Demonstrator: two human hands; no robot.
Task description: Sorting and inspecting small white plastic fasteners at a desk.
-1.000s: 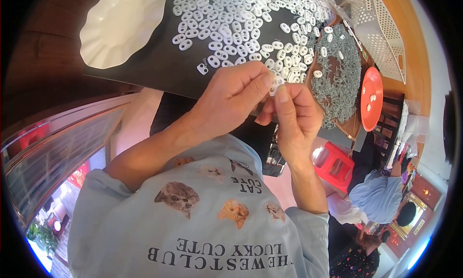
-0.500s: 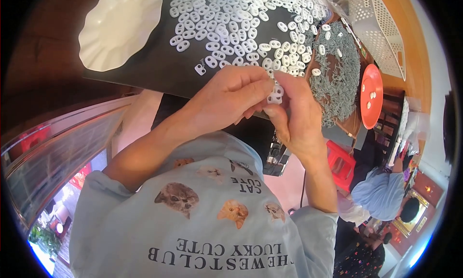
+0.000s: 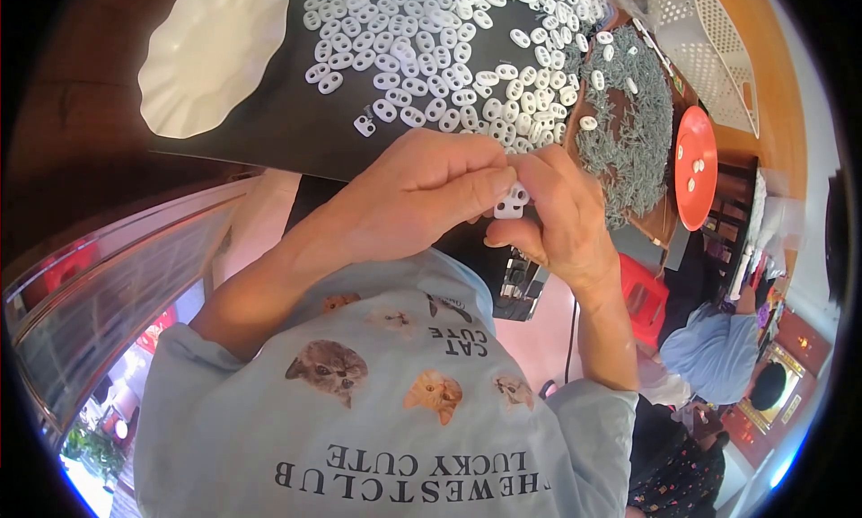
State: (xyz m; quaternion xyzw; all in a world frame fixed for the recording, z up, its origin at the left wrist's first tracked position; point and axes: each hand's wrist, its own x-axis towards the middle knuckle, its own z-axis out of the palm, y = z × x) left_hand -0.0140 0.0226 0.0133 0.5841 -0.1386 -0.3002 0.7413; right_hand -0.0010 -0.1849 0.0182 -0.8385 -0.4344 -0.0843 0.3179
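My left hand [image 3: 429,190] and my right hand [image 3: 567,215] meet at the near edge of the dark table. Between their pinched fingertips is a small white two-hole plastic piece [image 3: 510,204], with a squarish lower part showing; the fingers cover its upper end. Both hands appear to grip it. Just beyond them lies a wide spread of white oval two-hole pieces [image 3: 395,65]. One squarish white piece [image 3: 364,125] lies apart at the near left of the spread. To the right sits a heap of small grey pieces [image 3: 628,132], too fine to make out singly, with a few white ovals on it.
A cream scalloped dish [image 3: 211,56] stands at the far left of the table [image 3: 296,145]. On the right are a red plate [image 3: 693,181] with a few white pieces, a white perforated basket [image 3: 714,51] and a red stool [image 3: 642,289]. Other people [image 3: 714,347] are at lower right.
My hands have come slightly nearer to me, still around the white piece. More of its squarish part shows, and my right thumb has moved down away from it. The view has shifted slightly.
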